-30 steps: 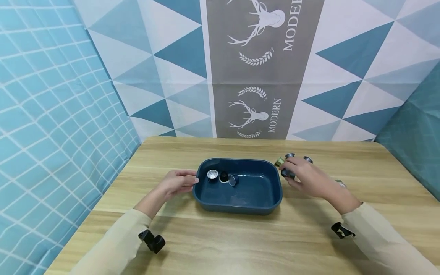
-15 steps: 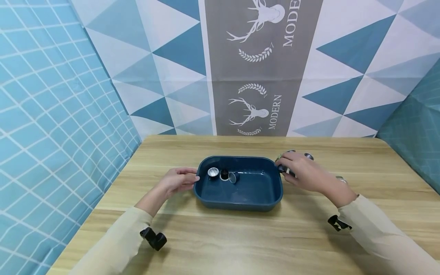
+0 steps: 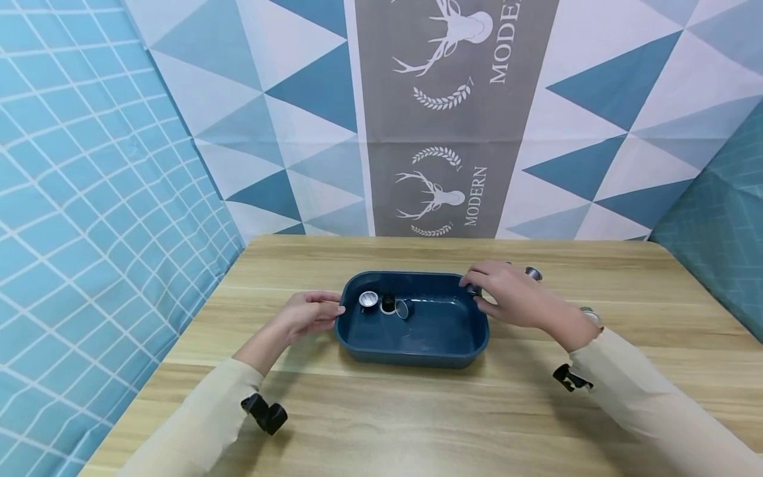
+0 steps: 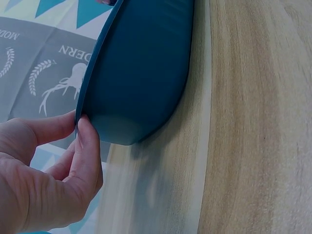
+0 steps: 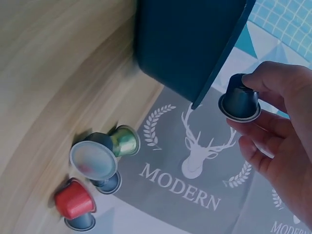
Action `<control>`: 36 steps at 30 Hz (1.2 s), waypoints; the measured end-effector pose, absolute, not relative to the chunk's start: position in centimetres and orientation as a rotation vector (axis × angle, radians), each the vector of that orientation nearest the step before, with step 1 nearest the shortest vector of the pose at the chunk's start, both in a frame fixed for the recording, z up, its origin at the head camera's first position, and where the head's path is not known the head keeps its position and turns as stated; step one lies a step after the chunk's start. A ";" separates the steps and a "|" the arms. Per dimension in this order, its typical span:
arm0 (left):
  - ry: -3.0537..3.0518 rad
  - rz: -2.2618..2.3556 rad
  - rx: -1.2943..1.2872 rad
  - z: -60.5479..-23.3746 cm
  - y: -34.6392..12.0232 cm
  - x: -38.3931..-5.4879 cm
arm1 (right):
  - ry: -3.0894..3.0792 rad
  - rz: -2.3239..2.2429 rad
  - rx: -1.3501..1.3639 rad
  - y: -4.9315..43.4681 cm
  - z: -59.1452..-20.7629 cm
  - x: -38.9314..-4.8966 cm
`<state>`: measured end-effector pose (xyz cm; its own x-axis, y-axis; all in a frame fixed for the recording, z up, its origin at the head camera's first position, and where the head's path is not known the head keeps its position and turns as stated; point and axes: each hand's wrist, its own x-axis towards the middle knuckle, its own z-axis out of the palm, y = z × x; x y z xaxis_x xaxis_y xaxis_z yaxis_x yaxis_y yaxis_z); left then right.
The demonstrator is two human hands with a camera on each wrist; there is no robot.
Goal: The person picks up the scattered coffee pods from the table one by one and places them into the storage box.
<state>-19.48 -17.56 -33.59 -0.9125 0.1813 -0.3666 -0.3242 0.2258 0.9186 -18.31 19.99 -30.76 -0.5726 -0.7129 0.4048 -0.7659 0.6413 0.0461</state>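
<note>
My left hand point(image 3: 306, 313) pinches the left end of a dark blue rectangular tub point(image 3: 411, 359) on the table; in the left wrist view thumb and fingers meet at its rim point(image 4: 92, 63). My right hand point(image 3: 515, 295) holds a dark blue coffee capsule point(image 5: 240, 101) between thumb and fingers, foil side down in the right wrist view. From the head, this capsule point(image 3: 473, 290) overlaps the tub's back right corner. Inside the tub, toward the left, lie a capsule with its silver lid up point(image 3: 368, 299), a black capsule point(image 3: 388, 302) and a tipped one point(image 3: 403, 309).
Beyond the tub's right end, a red capsule point(image 5: 75, 200), a green capsule point(image 5: 125, 140) and a dark capsule with a pale lid point(image 5: 92, 161) sit among others on the wooden table point(image 3: 381, 424). A patterned cloth point(image 3: 322, 132) hangs behind the table.
My right hand has lifted the dark blue capsule from the group on the right and carried it left to the tub's rim. The left hand stays at the tub's left end.
</note>
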 end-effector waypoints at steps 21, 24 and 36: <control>2.100 1.741 -0.149 -33.6 -17.9 -19.5 | -2.801 0.149 1.165 16.9 -28.5 -18.6; 2.103 1.736 -0.145 -33.6 -17.9 -19.6 | -2.855 0.141 1.162 16.5 -28.2 -18.8; 2.090 1.740 -0.154 -33.7 -17.7 -19.6 | -2.993 0.130 1.207 14.5 -26.8 -19.7</control>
<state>-19.64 -17.74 -33.66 -0.9079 0.1764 -0.3802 -0.3420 0.2126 0.9153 -19.70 14.54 -26.81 -0.7172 -0.6949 -0.0518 -0.6878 0.7179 -0.1077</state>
